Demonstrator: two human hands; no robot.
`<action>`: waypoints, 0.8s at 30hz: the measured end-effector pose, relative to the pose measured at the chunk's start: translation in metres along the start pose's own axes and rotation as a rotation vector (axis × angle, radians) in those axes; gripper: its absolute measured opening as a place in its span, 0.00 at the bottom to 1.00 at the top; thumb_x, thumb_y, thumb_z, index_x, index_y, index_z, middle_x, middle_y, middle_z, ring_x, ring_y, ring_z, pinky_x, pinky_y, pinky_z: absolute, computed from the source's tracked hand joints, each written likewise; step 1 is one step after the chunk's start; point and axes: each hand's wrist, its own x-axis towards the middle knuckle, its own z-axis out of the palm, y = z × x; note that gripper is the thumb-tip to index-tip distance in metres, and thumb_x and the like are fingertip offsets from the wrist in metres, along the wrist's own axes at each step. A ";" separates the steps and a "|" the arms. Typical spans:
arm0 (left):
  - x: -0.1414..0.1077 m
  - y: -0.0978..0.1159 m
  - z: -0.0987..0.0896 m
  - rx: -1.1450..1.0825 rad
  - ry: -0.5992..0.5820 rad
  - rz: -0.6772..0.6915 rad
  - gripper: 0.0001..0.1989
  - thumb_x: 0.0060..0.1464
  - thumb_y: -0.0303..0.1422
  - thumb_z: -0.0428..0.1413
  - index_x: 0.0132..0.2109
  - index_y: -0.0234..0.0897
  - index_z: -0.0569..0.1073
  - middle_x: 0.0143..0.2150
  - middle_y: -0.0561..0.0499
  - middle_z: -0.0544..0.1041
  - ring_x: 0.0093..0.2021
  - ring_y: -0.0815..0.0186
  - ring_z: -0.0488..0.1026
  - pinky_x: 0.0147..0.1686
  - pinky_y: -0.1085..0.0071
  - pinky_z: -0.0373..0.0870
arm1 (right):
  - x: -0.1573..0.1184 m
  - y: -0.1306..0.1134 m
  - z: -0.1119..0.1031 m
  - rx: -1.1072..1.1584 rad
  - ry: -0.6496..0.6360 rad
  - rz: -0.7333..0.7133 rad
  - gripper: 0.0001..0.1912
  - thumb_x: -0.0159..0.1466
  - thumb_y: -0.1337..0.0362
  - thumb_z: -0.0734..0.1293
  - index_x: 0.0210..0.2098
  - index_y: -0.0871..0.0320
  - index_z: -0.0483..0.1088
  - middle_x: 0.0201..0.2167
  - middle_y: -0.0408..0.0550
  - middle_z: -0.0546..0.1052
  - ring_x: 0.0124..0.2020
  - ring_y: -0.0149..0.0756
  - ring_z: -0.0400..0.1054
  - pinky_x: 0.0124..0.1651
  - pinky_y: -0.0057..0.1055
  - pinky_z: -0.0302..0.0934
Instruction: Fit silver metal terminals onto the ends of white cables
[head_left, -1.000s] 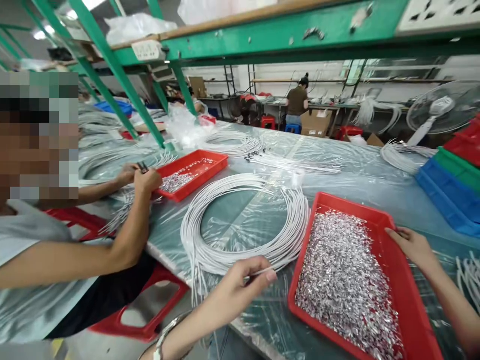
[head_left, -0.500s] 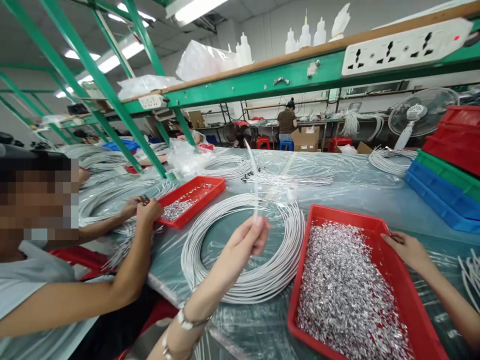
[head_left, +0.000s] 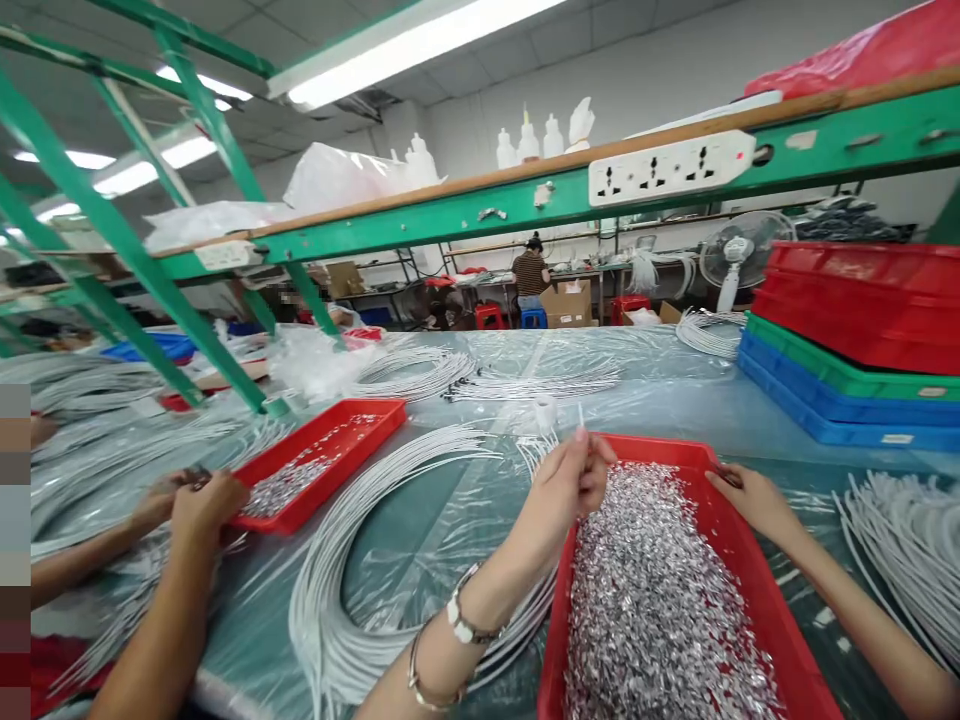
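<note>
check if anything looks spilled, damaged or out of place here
Nothing clearly stands out. The silver pieces lie inside the near red tray, though heaped toward its left side; the white cable coil has loosely fanned ends, mildly untidy.

Coil L of big tray; small tray behind L; stacked trays behind R.

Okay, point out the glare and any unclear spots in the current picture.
Head view: the ceiling light is washed out to white; the plastic sheeting shows streaky glare; the silvery pieces glitter, their individual shapes hard to separate; blocky pixelation covers a left-edge strip.
</note>
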 end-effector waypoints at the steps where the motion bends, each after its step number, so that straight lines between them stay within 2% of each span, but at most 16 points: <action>1: 0.006 -0.002 0.007 -0.013 -0.029 -0.010 0.22 0.58 0.52 0.49 0.33 0.35 0.65 0.20 0.62 0.48 0.19 0.75 0.41 0.19 0.75 0.40 | -0.001 -0.002 0.000 0.001 -0.003 0.004 0.07 0.70 0.64 0.66 0.42 0.63 0.71 0.39 0.48 0.75 0.40 0.38 0.71 0.45 0.38 0.68; 5: 0.012 -0.012 0.023 -0.026 -0.137 -0.053 0.21 0.58 0.50 0.51 0.32 0.34 0.66 0.19 0.62 0.51 0.19 0.75 0.42 0.18 0.75 0.39 | -0.008 -0.010 -0.003 -0.004 0.000 0.026 0.09 0.70 0.62 0.66 0.43 0.63 0.71 0.39 0.48 0.74 0.40 0.37 0.71 0.44 0.38 0.68; 9: -0.004 -0.023 0.021 -0.024 -0.149 -0.067 0.19 0.62 0.48 0.46 0.35 0.36 0.65 0.19 0.62 0.50 0.19 0.75 0.42 0.18 0.75 0.39 | -0.018 -0.026 -0.012 0.004 0.107 0.077 0.13 0.69 0.57 0.66 0.44 0.62 0.70 0.37 0.48 0.74 0.37 0.37 0.71 0.43 0.39 0.66; 12: -0.016 -0.028 0.015 -0.002 -0.148 -0.080 0.18 0.65 0.47 0.43 0.37 0.37 0.64 0.19 0.63 0.51 0.18 0.74 0.42 0.18 0.76 0.41 | -0.031 -0.052 -0.027 0.068 0.253 0.060 0.23 0.69 0.51 0.62 0.53 0.63 0.63 0.32 0.47 0.73 0.34 0.41 0.70 0.42 0.40 0.64; 14: -0.021 -0.030 0.012 0.007 -0.157 -0.080 0.17 0.65 0.45 0.44 0.37 0.37 0.65 0.19 0.62 0.52 0.18 0.75 0.44 0.18 0.76 0.43 | -0.047 -0.078 -0.039 0.179 0.275 -0.051 0.26 0.69 0.45 0.58 0.54 0.61 0.60 0.26 0.45 0.71 0.30 0.44 0.69 0.37 0.38 0.62; 17: -0.023 -0.030 0.009 0.007 -0.192 -0.060 0.16 0.63 0.45 0.48 0.36 0.36 0.67 0.20 0.60 0.57 0.18 0.75 0.47 0.18 0.76 0.44 | -0.081 -0.121 -0.053 0.370 0.205 -0.232 0.27 0.70 0.41 0.51 0.50 0.57 0.61 0.23 0.42 0.68 0.25 0.39 0.66 0.29 0.31 0.60; 19: -0.023 -0.029 0.007 0.008 -0.214 -0.069 0.16 0.63 0.43 0.49 0.36 0.35 0.70 0.21 0.59 0.58 0.18 0.76 0.48 0.18 0.76 0.45 | -0.108 -0.145 -0.058 0.444 0.152 -0.311 0.24 0.70 0.42 0.52 0.49 0.55 0.62 0.25 0.42 0.68 0.24 0.35 0.64 0.26 0.28 0.59; 21: -0.022 -0.026 0.006 0.021 -0.228 -0.091 0.15 0.63 0.42 0.50 0.35 0.35 0.71 0.22 0.58 0.58 0.19 0.75 0.48 0.19 0.75 0.45 | -0.130 -0.161 -0.062 0.550 0.060 -0.448 0.18 0.71 0.47 0.57 0.47 0.53 0.64 0.31 0.44 0.71 0.31 0.35 0.67 0.30 0.27 0.61; 24: -0.024 -0.022 0.005 0.052 -0.224 -0.101 0.14 0.63 0.40 0.51 0.33 0.36 0.72 0.21 0.58 0.58 0.21 0.74 0.51 0.21 0.75 0.47 | -0.150 -0.172 -0.063 0.639 -0.081 -0.567 0.09 0.72 0.55 0.59 0.48 0.50 0.64 0.31 0.41 0.71 0.32 0.33 0.67 0.30 0.25 0.60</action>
